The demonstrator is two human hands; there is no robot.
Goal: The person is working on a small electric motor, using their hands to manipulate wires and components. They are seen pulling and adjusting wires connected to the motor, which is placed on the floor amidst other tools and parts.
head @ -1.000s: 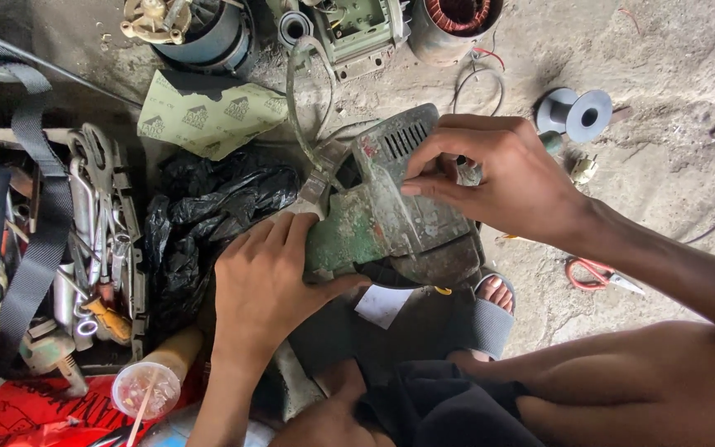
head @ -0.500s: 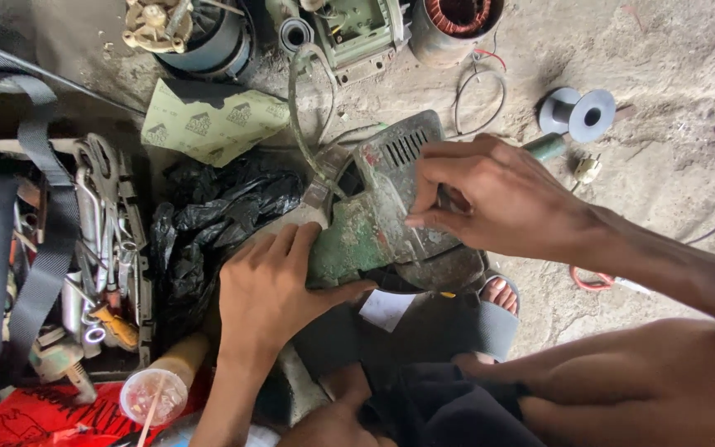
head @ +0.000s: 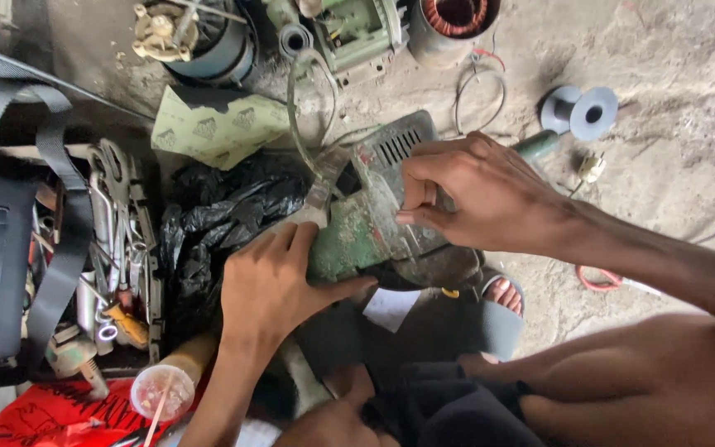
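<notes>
A worn green power tool body point(head: 366, 228) lies on the concrete floor point(head: 672, 165) in the middle of the view, tilted, with its grey vented end pointing up toward the motor parts at the top. The left hand point(head: 271, 285) lies flat over the tool's lower left end, palm down, its fingers point(head: 291, 244) spread against the green casing and the thumb reaching out along the underside, pressing on it rather than wrapping round it. The right hand point(head: 477, 194) comes in from the right and closes over the upper right part of the tool, its fingers bent and pinching at the casing's edge just below the vents. A clear tube point(head: 308, 99) loops up from the tool toward the top of the view. Just left of the tool, touching the left hand, lies a crumpled black plastic bag point(head: 213, 215), and beyond it an open toolbox of spanners and pliers point(head: 113, 240). A green sheet of sandpaper point(head: 213, 124) lies above the bag. A copper-wound stator point(head: 457, 21) stands at the top, and a grey empty spool point(head: 585, 112) lies to its right, well apart from the hands. A plastic cup point(head: 161, 391) stands near the bottom left.
</notes>
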